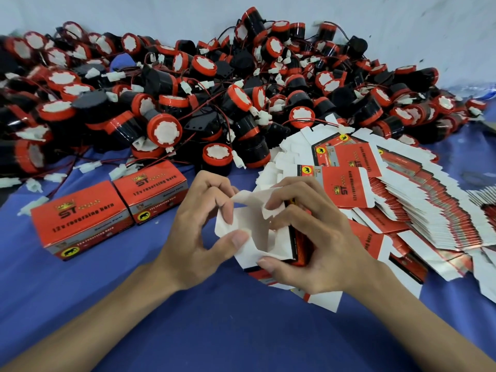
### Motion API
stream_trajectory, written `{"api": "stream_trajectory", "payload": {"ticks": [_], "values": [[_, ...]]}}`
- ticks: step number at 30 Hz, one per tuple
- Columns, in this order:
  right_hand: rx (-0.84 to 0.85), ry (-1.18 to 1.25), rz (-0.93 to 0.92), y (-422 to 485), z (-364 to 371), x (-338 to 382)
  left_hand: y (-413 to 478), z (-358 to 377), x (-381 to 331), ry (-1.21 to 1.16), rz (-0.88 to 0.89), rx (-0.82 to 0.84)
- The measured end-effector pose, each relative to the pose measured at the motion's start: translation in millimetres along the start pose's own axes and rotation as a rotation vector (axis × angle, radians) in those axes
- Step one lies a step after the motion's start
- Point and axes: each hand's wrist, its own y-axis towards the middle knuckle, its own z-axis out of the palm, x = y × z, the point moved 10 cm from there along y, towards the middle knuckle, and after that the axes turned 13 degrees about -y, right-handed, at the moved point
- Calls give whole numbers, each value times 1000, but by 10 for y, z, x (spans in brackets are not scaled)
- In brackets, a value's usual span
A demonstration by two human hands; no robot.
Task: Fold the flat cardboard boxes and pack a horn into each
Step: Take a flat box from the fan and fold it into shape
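We saw the left grip (pixel 193 226) and right grip (pixel 316 237) meet over the blue counter (pixel 228 323), both on one half-folded box (pixel 259 229). The box was held just above the counter, in front of the person, with its open end turned toward the left and its white inside showing. The left grip was clamped on a white flap at that end, thumb below and forefinger above. The right grip was clamped on the body of the box. Its fingers curled over the red and black side, its forefinger pressed the upper flap, and its thumb lay on the lower flap. We could not tell whether anything was inside the box.

To the left, two closed boxes (pixel 80 221) stood side by side on the counter, touching, with their red printed tops up. Behind them and across the whole back of the counter lay a deep pile of horns (pixel 214 89). They were black with red rims and white faces, and their red and black wires and white plugs were tangled among them. The pile reached the pale wall (pixel 375 14).

To the right of the grips, the flat boxes (pixel 418 210) lay fanned in a long overlapping row, printed sides and white flaps showing. The nearest ones lay under the right grip and wrist.
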Motion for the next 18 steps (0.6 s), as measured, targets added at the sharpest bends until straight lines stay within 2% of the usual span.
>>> {"api": "stream_trajectory", "payload": {"ticks": [8, 10, 13, 18], "values": [[74, -7, 106, -10, 75, -99, 27, 2, 12, 146, -29, -21], [105, -19, 136, -12, 109, -104, 27, -32, 24, 122, -39, -46], [117, -2, 135, -4, 121, -75, 17, -88, 87, 11, -147, -99], [89, 9, 99, -10, 97, -29, 20, -52, 109, 28, -178, -62]]}}
